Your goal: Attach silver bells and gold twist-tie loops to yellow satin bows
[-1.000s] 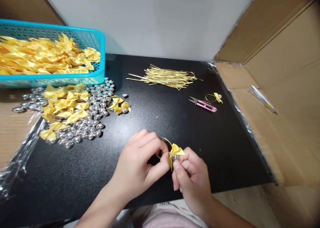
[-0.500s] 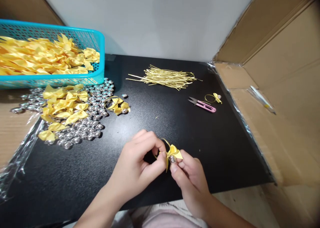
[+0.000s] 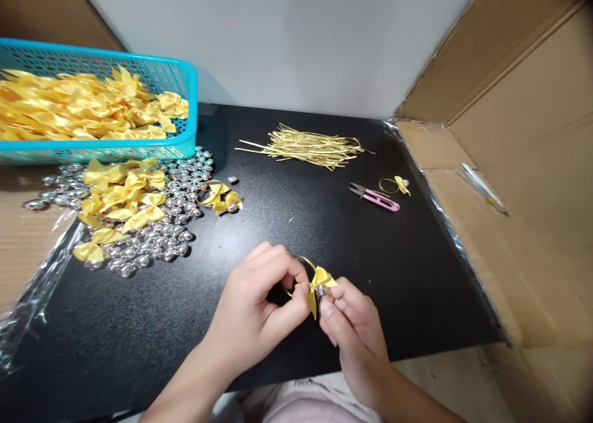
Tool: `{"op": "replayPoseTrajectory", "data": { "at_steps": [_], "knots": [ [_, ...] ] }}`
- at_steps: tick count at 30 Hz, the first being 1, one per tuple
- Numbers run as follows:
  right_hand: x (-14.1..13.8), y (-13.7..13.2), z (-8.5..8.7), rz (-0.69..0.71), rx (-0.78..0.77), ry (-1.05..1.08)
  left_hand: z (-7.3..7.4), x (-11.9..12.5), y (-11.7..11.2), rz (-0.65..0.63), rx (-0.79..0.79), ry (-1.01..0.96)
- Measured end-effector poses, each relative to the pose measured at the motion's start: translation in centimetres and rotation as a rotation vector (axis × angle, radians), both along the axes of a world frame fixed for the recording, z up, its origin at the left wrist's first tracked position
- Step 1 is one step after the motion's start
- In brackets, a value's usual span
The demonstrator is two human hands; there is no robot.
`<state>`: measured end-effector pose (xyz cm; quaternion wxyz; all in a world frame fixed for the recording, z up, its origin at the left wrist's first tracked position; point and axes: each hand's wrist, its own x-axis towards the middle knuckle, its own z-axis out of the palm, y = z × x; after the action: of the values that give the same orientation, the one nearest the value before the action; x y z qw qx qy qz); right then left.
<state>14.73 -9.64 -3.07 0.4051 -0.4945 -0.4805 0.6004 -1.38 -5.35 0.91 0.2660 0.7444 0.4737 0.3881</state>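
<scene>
Near the front of the black table, my left hand [image 3: 266, 296] pinches a yellow ribbon bow [image 3: 321, 278] at its left side, beside a loop of gold cord [image 3: 306, 262]. A small shiny silver bell [image 3: 322, 291] hangs against the bow's front. My right hand [image 3: 356, 324] has its thumb and fingers closed at the bell and the bow's right tip. The fingertips partly hide the knot and the cord's ends.
A turquoise basket [image 3: 185, 142] of yellow bows stands at back left. Before it lie loose bows [image 3: 125, 194], silver bells [image 3: 157, 242] and finished-looking bow loops [image 3: 221, 197]. Gold cords [image 3: 315, 146], pink thread snips [image 3: 380, 199], another bow loop [image 3: 399, 185] and a white pen-like tool [image 3: 484, 188] lie rightward.
My right thumb and fingers have shifted slightly right and down at the bell. The bow has turned a little, while my left hand keeps its pinch.
</scene>
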Motion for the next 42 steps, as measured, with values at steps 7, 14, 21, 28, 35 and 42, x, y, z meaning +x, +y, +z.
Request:
{"op": "replayPoseTrajectory", "data": {
  "at_steps": [7,14,21,28,35,42],
  "knots": [
    [-1.3,-0.6,0.0,0.001,-0.043,0.067,-0.2,0.5,-0.3,0.101,0.152,0.127],
    [-1.2,0.1,0.8,0.072,-0.112,0.162,-0.3,0.3,-0.2,0.102,0.065,0.021],
    [-1.4,1.2,1.5,0.019,-0.241,0.319,-0.5,0.3,-0.3,0.104,-0.027,-0.043],
    [-1.3,1.5,1.2,0.018,-0.317,0.377,-0.4,0.3,-0.2,0.118,-0.019,-0.042],
    [-1.5,1.8,2.2,-0.065,-0.233,0.212,-0.6,0.4,-0.3,0.130,0.007,-0.028],
    [-1.7,1.6,2.2,0.005,-0.308,0.282,-0.8,0.3,-0.2,0.141,0.041,0.002]
  ]
}}
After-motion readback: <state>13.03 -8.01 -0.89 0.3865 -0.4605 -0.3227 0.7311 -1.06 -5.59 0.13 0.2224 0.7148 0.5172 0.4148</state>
